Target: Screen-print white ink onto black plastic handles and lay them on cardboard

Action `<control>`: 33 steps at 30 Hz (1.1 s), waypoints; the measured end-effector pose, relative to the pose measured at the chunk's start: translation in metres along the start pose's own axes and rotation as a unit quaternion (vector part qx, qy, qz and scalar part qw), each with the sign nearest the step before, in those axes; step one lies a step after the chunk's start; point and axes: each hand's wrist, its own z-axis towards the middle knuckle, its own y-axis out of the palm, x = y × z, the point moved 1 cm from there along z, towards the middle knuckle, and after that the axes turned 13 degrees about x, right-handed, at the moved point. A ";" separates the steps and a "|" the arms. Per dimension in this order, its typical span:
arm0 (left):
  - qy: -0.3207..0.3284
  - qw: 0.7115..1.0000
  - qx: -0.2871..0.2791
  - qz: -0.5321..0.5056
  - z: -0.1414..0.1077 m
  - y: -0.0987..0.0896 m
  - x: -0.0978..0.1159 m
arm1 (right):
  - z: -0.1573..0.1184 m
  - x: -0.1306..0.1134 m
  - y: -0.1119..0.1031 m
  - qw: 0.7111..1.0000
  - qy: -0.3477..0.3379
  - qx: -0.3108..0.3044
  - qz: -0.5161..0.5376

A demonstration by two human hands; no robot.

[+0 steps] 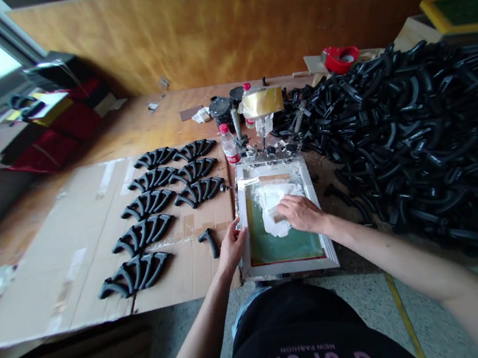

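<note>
A metal-framed screen (289,267) with green mesh lies on the table, white paste (276,226) spread over its middle. My right hand (301,212) is closed on a small squeegee (277,214), which rests on the paste. At the frame's left edge is my left hand (232,244), its fingers bent against or beside the frame; whether they grip it is hard to tell. One black curved part (210,243) lies alone on the cardboard, just left of that hand. A wooden strip (274,177) sits near the frame's far end.
Rows of black curved parts (144,233) lie on cardboard (67,242) at left. A large heap of similar parts (414,139) fills the right side. Behind the frame stand a red-capped bottle (229,145), a dark tub (221,109) and a tape roll (262,102).
</note>
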 end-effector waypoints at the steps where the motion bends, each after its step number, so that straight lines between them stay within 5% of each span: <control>1: -0.002 1.000 0.001 -0.001 0.000 0.000 -0.001 | -0.010 -0.003 -0.004 0.999 -0.040 -0.005 0.013; 5: 0.001 1.000 0.003 -0.005 -0.001 0.001 0.000 | -0.018 -0.003 -0.016 0.994 -0.082 -0.029 0.065; 9: -0.005 1.000 0.005 -0.010 -0.002 -0.002 0.004 | -0.016 -0.007 -0.005 0.999 -0.020 0.038 0.022; 13: -0.012 1.000 0.005 -0.019 -0.002 -0.002 0.008 | -0.034 -0.021 0.004 0.996 -0.053 0.061 0.036; 18: -0.019 0.998 -0.029 -0.055 -0.006 -0.012 0.025 | 0.008 -0.004 -0.016 0.992 0.076 0.074 0.063; 22: -0.033 0.992 -0.047 -0.116 -0.013 -0.034 0.063 | 0.051 0.047 -0.048 0.970 0.208 0.112 0.051; 27: 0.031 0.974 0.021 -0.224 -0.005 -0.048 0.133 | 0.011 0.117 -0.071 0.909 0.374 0.179 0.032; 30: 0.080 0.942 0.025 -0.326 0.014 -0.043 0.172 | -0.025 0.111 -0.043 0.909 0.400 0.109 0.051; 33: 0.069 0.925 0.015 -0.373 0.025 -0.036 0.189 | -0.039 0.069 0.002 0.945 0.320 0.017 0.072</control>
